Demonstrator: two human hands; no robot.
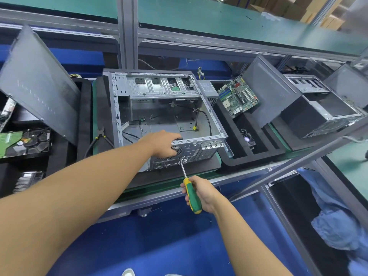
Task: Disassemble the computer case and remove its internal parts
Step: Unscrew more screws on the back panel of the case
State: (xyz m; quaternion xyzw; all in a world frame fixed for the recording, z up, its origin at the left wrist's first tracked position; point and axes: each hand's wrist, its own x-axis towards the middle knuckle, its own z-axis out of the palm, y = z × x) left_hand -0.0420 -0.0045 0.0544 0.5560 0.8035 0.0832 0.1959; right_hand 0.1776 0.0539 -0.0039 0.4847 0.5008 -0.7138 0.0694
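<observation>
An open grey computer case [119, 108] lies on its side in the middle of the bench, its inside mostly bare apart from a few black cables [203, 116]. My left hand [161, 143] grips the case's near rear edge, over the round fan grille. My right hand [199, 193] is closed around a screwdriver [192, 198] with a green and yellow handle. Its metal shaft points up at the rear panel just below my left hand. A green motherboard [238, 96] leans in the black tray to the right of the case.
A grey side panel [37, 84] leans at the left above a hard drive [10, 140] and a fan [35, 139]. Pliers [100, 136] lie left of the case. Another panel [272, 90] and a second open case [322, 108] stand at the right. A small fan [248, 139] lies in the tray.
</observation>
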